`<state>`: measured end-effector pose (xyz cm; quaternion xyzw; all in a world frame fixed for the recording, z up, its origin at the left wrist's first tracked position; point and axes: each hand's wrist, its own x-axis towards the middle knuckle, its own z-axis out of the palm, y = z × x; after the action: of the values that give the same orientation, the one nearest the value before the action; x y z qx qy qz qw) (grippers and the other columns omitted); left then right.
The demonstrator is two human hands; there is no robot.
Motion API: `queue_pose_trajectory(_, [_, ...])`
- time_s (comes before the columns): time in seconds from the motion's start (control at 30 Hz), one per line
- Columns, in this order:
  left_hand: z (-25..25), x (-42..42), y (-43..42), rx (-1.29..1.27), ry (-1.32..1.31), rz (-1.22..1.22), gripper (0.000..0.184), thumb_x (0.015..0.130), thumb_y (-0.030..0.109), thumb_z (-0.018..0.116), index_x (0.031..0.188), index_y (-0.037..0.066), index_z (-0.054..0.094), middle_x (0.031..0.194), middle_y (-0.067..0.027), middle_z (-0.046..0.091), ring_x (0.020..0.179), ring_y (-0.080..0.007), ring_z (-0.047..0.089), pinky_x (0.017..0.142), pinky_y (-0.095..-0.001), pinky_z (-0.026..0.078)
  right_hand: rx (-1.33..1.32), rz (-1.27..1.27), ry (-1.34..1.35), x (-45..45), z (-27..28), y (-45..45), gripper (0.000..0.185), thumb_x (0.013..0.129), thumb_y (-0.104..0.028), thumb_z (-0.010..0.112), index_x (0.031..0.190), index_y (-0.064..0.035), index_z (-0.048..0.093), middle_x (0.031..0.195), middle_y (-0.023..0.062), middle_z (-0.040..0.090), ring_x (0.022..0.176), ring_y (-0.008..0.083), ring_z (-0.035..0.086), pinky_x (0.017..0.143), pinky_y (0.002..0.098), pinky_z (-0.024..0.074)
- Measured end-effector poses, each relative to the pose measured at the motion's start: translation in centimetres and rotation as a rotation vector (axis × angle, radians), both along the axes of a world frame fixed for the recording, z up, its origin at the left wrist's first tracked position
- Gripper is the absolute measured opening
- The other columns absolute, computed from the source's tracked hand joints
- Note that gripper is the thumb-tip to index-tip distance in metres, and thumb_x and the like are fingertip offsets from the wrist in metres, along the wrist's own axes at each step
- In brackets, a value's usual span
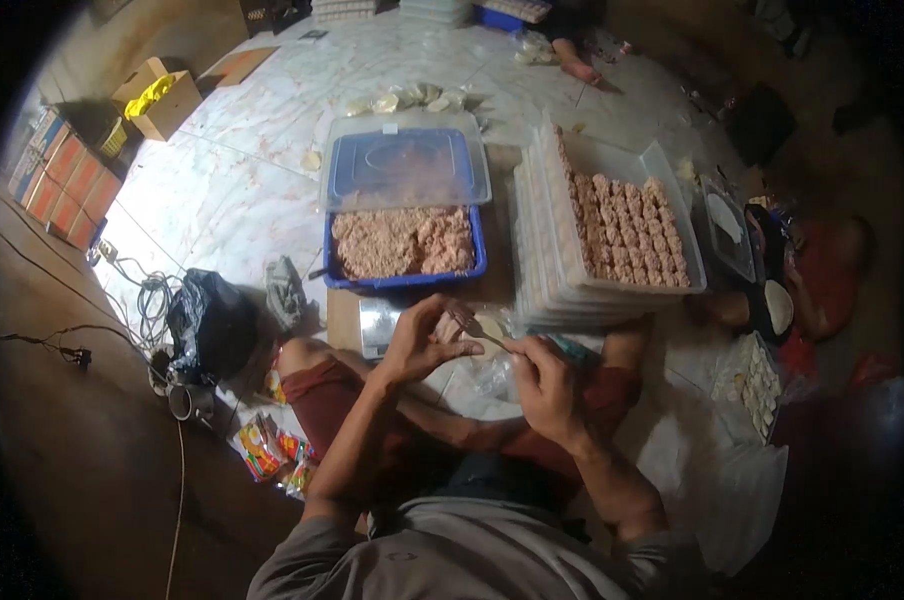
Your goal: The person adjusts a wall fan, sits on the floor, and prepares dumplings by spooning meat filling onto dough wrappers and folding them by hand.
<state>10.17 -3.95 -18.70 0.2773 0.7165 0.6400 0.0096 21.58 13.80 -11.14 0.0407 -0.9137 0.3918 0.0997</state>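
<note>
My left hand (417,345) is curled around a small pinkish lump of minced filling (452,326), and its thumb points right. In my right hand (547,385) is a thin spoon (494,340), its tip at the lump in my left hand. Beneath the hands lie pale round wrappers (490,326) in clear plastic. Just beyond is a blue tub (480,262) of minced filling (397,242), partly covered by a translucent lid (334,150). To the right, stacked clear trays (537,240) are topped by rows of shaped meat dumplings (627,230).
A black plastic bag (212,325), a grey cloth (286,292) and cables (144,300) lie left. A metal cup (189,402) and colourful packets (262,450) sit nearby. At right another person (832,270) sits near a tray of pale pieces (752,390). Cardboard boxes (167,105) stand far left.
</note>
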Motion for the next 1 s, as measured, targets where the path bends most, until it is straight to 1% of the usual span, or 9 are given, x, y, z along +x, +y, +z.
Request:
queue_pose_trajectory(0.07, [0.3, -0.2, -0.4, 0.053, -0.212, -0.09, 0.028, 0.074, 0.016, 0.085, 0.086, 0.001, 0.064, 0.074, -0.0118, 0.066, 0.065, -0.0123, 0.055, 0.061, -0.0308, 0.048, -0.118, -0.051, 0.025, 0.3, 0.2, -0.3, 0.018, 0.09, 0.0, 0.052, 0.106, 0.0006, 0.061, 0.098, 0.0228, 0.064, 0.094, 0.0417, 0.063, 0.079, 0.045, 0.0503])
queue_pose_trajectory(0.13, [-0.4, -0.3, -0.1, -0.247, -0.247, -0.082, 0.026, 0.077, 0.01, 0.083, 0.085, 0.0, 0.061, 0.075, -0.003, 0.062, 0.073, -0.0061, 0.052, 0.065, -0.0267, 0.047, -0.09, -0.038, -0.013, 0.9, -0.4, -0.3, 0.018, 0.09, -0.001, 0.053, 0.105, 0.0006, 0.061, 0.097, 0.0224, 0.065, 0.093, 0.0416, 0.063, 0.078, 0.0452, 0.0505])
queue_pose_trajectory(0.3, [-3.6, 0.7, 0.0, -0.06, -0.151, -0.021, 0.024, 0.078, 0.012, 0.082, 0.085, 0.0, 0.062, 0.072, -0.0035, 0.063, 0.071, -0.0079, 0.052, 0.064, -0.0292, 0.047, -0.054, -0.05, -0.101, -0.1, -1.1, -0.2, 0.017, 0.091, 0.001, 0.052, 0.104, 0.0032, 0.064, 0.096, 0.02, 0.066, 0.092, 0.037, 0.065, 0.08, 0.0393, 0.0511])
queue_pose_trajectory(0.4, [-0.8, 0.1, -0.3, 0.12, -0.305, -0.129, 0.031, 0.074, 0.009, 0.086, 0.091, -0.002, 0.062, 0.086, -0.0027, 0.064, 0.083, -0.009, 0.054, 0.076, -0.0282, 0.049, 0.007, -0.009, -0.054, -0.3, -0.2, -0.1, 0.017, 0.091, 0.0, 0.053, 0.103, 0.003, 0.064, 0.094, 0.0203, 0.066, 0.091, 0.0374, 0.065, 0.079, 0.0398, 0.0517])
queue_pose_trajectory(0.53, [-4.0, -0.5, -1.0, -0.247, -0.141, -0.17, 0.024, 0.079, 0.002, 0.078, 0.093, 0.0, 0.059, 0.085, -0.002, 0.063, 0.084, -0.0095, 0.055, 0.075, -0.0279, 0.049, -0.021, -0.015, -0.065, 0.1, -0.9, -0.5, 0.016, 0.089, 0.001, 0.053, 0.1, 0.0034, 0.065, 0.093, 0.0205, 0.066, 0.089, 0.0369, 0.066, 0.077, 0.0388, 0.0517])
queue_pose_trajectory(0.67, [-2.7, -0.4, -1.9, 0.017, -0.44, -0.103, 0.03, 0.075, 0.007, 0.083, 0.096, -0.001, 0.064, 0.084, -0.0047, 0.065, 0.084, -0.0101, 0.058, 0.073, -0.0281, 0.05, -0.053, -0.006, -0.1, -1.6, -0.6, -0.3, 0.015, 0.091, -0.005, 0.052, 0.103, -0.0012, 0.062, 0.095, 0.0217, 0.065, 0.091, 0.0423, 0.064, 0.074, 0.0466, 0.0501])
queue_pose_trajectory(0.8, [-4.5, -0.9, -2.5, -0.117, -0.219, -0.098, 0.033, 0.077, 0.004, 0.082, 0.104, -0.001, 0.063, 0.092, -0.0036, 0.066, 0.082, -0.0075, 0.059, 0.075, -0.0262, 0.051, 0.005, 0.085, -0.127, -3.6, -2.3, -0.1, 0.016, 0.089, -0.004, 0.056, 0.102, 0.0012, 0.065, 0.093, 0.0204, 0.066, 0.087, 0.0384, 0.065, 0.076, 0.0415, 0.051])
queue_pose_trajectory(0.87, [-4.5, -0.7, -4.3, 0.309, -0.64, -0.152, 0.029, 0.078, 0.005, 0.083, 0.096, 0.001, 0.061, 0.091, -0.0035, 0.066, 0.08, -0.0081, 0.058, 0.073, -0.0245, 0.051, 0.035, 0.007, -0.115, -4.9, -0.3, 0.3, 0.015, 0.091, -0.006, 0.055, 0.101, 0.0004, 0.064, 0.093, 0.02, 0.066, 0.089, 0.0389, 0.064, 0.078, 0.0436, 0.0506])
queue_pose_trajectory(1.0, [-6.2, -0.8, -4.9, 0.092, -0.533, -0.097, 0.028, 0.078, 0.006, 0.083, 0.087, 0.004, 0.056, 0.081, -0.0013, 0.061, 0.072, -0.0077, 0.057, 0.065, -0.0239, 0.05, 0.621, -0.092, 0.003, -10.3, -1.8, 1.0, 0.01, 0.085, -0.005, 0.057, 0.094, -0.0026, 0.059, 0.09, 0.0166, 0.06, 0.083, 0.0381, 0.063, 0.073, 0.0462, 0.053])
